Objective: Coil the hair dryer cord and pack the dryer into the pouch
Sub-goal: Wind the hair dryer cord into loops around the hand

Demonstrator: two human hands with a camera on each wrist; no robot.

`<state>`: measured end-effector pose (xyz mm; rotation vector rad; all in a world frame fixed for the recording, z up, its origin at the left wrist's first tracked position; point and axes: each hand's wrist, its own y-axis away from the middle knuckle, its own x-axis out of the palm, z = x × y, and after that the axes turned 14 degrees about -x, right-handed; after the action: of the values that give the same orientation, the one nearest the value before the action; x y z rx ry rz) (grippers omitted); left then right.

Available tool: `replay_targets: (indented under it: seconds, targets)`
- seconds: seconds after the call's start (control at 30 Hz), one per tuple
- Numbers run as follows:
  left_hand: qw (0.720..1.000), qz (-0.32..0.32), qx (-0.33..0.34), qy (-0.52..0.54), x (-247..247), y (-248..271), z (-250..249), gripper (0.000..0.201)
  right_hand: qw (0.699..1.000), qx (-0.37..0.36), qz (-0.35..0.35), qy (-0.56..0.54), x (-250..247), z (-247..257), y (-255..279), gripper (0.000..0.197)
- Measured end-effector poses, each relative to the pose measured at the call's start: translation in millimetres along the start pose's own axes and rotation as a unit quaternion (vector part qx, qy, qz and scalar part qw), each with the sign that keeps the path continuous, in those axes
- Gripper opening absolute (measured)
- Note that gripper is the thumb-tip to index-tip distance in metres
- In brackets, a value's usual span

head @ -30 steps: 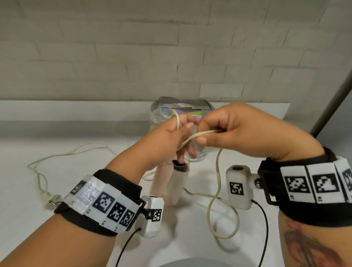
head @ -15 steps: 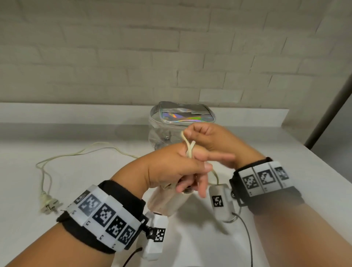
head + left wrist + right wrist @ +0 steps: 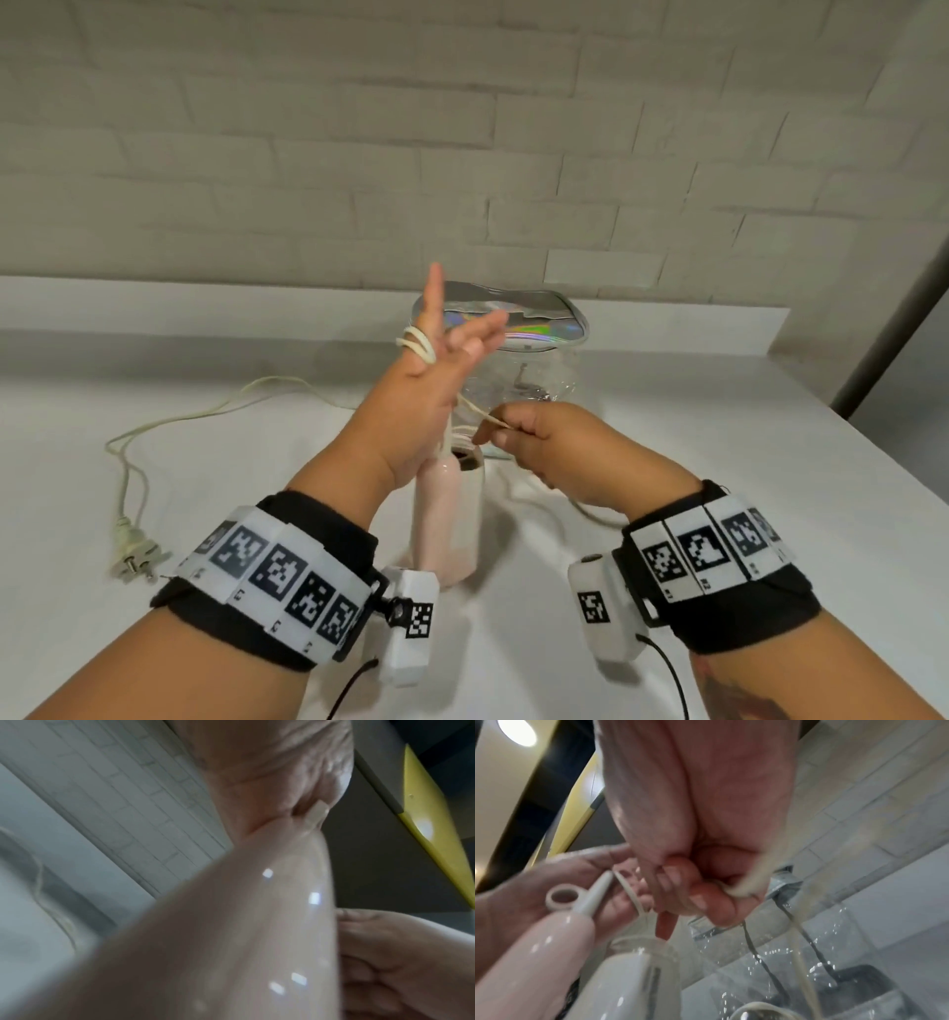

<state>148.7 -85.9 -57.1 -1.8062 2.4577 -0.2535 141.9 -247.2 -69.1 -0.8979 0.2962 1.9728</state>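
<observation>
Cream cord [image 3: 418, 345] looping around the raised left hand [image 3: 429, 401]
Its fingers are spreading straight; the right hand [image 3: 544, 442] is pinching the cord beside the pink hair dryer [image 3: 447, 519], before the clear pouch [image 3: 518, 360] standing on the desk [image 3: 719, 488]

A pale brick wall [image 3: 462, 154] rises behind the white table [image 3: 719, 462].

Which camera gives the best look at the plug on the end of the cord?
The head view: the plug lies in full sight on the white table, far left. Neither wrist view shows it; they are filled by hands and dryer.
</observation>
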Motion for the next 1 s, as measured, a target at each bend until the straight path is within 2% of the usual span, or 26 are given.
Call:
replay_targets:
  seconds: [0.1,0.17,0.27,0.4,0.53,0.57,0.6,0.67,0.7,0.73,0.8,0.87,0.93,1.0]
  targets:
    - [0.999,-0.042,-0.011,0.033,-20,-1,2,0.071,0.998,0.010,0.010,0.067,-18,-2,13,0.019]
    - [0.996,-0.060,-0.033,0.057,-29,0,5,0.069,0.994,0.015,0.050,0.098,-24,2,21,0.017]
    - [0.995,-0.077,-0.054,0.022,-34,0,8,0.070,0.990,0.000,0.112,0.085,-34,15,31,0.014]
    - [0.992,-0.081,-0.087,-0.049,-30,1,2,0.059,0.991,-0.048,0.121,0.017,-57,35,40,0.013]
    - [0.979,-0.027,-0.075,-0.185,-9,14,-15,0.037,0.984,-0.117,0.086,-0.102,-75,52,48,0.017]
    - [0.976,-0.009,-0.081,-0.202,-4,17,-19,0.037,0.981,-0.135,0.079,-0.113,-78,56,49,0.018]
    - [0.974,0.015,-0.092,-0.208,1,20,-21,0.047,0.979,-0.154,0.068,-0.115,-80,59,49,0.019]
    - [0.969,0.099,-0.112,-0.197,9,24,-23,0.074,0.977,-0.186,0.037,-0.098,-83,63,47,0.021]
    - [0.964,0.150,-0.118,-0.186,12,27,-22,0.081,0.976,-0.202,0.016,-0.081,-84,64,44,0.021]
    - [0.956,0.197,-0.122,-0.178,15,29,-21,0.079,0.975,-0.214,-0.008,-0.067,-85,62,40,0.021]
    - [0.940,0.256,-0.124,-0.186,21,32,-22,0.061,0.973,-0.218,-0.065,-0.040,-79,55,28,0.019]
    - [0.934,0.274,-0.123,-0.195,25,34,-21,0.048,0.973,-0.204,-0.107,-0.028,-74,47,19,0.019]
    - [0.937,0.272,-0.125,-0.177,26,34,-18,0.048,0.974,-0.179,-0.136,-0.026,-65,33,10,0.026]
    - [0.947,0.256,-0.122,-0.153,25,33,-14,0.050,0.981,-0.135,-0.128,-0.046,-48,21,-1,0.035]
